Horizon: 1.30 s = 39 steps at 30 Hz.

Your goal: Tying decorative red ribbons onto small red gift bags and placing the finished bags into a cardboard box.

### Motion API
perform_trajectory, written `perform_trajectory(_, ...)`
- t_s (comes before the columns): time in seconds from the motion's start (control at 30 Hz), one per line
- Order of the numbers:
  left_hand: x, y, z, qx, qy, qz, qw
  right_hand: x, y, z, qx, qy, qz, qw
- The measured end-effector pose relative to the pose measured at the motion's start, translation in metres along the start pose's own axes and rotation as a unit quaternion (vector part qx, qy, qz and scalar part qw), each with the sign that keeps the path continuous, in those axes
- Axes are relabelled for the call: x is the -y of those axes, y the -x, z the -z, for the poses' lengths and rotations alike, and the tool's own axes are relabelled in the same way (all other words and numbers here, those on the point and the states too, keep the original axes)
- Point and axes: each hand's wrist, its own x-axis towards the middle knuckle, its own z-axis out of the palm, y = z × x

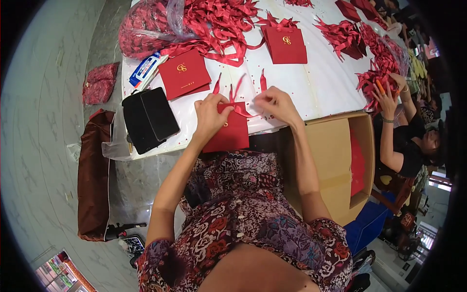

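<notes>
A small red paper bag (230, 132) with gold print lies at the table's near edge, in front of my body. My left hand (210, 117) is closed on its upper left part, the thumb pressed near the top edge. Thin red ribbon (245, 112) rises from the bag's top and curves toward my right hand (276, 104). That hand is pinched just right of the bag, with a ribbon end showing above its fingertips. Another ribbon end stands up beyond my left fingers. My fingers partly hide where the ribbon meets the bag.
Flat red bags (184, 73) and a black pouch (150, 119) lie left, near a wipes pack (144, 70). Ribboned bags (286, 45) and a ribbon heap (221, 24) are farther back. An open cardboard box (323, 158) stands right. Beyond it, a co-worker's hands (389, 100) handle ribbons.
</notes>
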Motion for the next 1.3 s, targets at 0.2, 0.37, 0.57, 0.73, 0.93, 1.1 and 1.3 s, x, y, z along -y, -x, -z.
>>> perform_trajectory(0.2, 0.0, -0.016, -0.006, -0.028, -0.045, 0.002, 0.999, 0.015, 0.022, -0.004, 0.027, 0.351, 0.178, 0.919)
perform_trajectory(0.37, -0.024, 0.0, -0.009, -0.105, -0.022, -0.06, 0.992, 0.042, 0.026, -0.017, -0.042, 0.249, 0.124, 0.96)
perform_trajectory(0.57, -0.035, 0.002, 0.012, -0.037, 0.196, 0.086, 0.976, 0.05, 0.026, -0.051, -0.051, 0.218, 0.255, 0.941)
perform_trajectory(0.73, -0.015, 0.012, 0.017, 0.125, 0.447, 0.326, 0.824, 0.056, 0.03, -0.072, -0.092, 0.15, 0.309, 0.935)
perform_trajectory(0.93, 0.027, 0.012, -0.001, 0.172, 0.661, 0.392, 0.617, 0.057, 0.03, -0.101, 0.014, 0.08, 0.4, 0.913)
perform_trajectory(1.1, 0.006, 0.007, -0.003, 0.176, 0.575, 0.363, 0.711, 0.045, 0.046, -0.097, 0.12, 0.048, 0.357, 0.925)
perform_trajectory(1.3, 0.019, 0.013, -0.012, 0.172, 0.566, 0.297, 0.75, 0.04, 0.037, -0.082, -0.085, -0.076, 0.094, 0.989)
